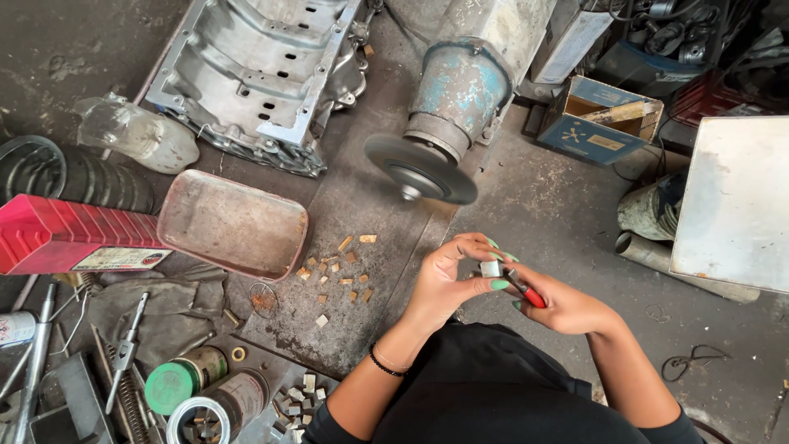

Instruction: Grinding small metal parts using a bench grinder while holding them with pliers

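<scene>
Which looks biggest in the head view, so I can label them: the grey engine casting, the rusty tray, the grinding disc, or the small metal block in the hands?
1. Grey engine casting
2. Rusty tray
3. Grinding disc
4. Small metal block, pinched at the left hand's fingertips

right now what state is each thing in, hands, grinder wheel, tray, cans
left hand: pinching a small metal block at its fingertips
right hand: closed round a red-handled tool that meets the block
grinding wheel: blurred, apparently spinning
metal tray: upright, holding nothing visible
small metal pieces: scattered loose on the floor
green-topped can: lid on
open can: holding small pieces
</scene>
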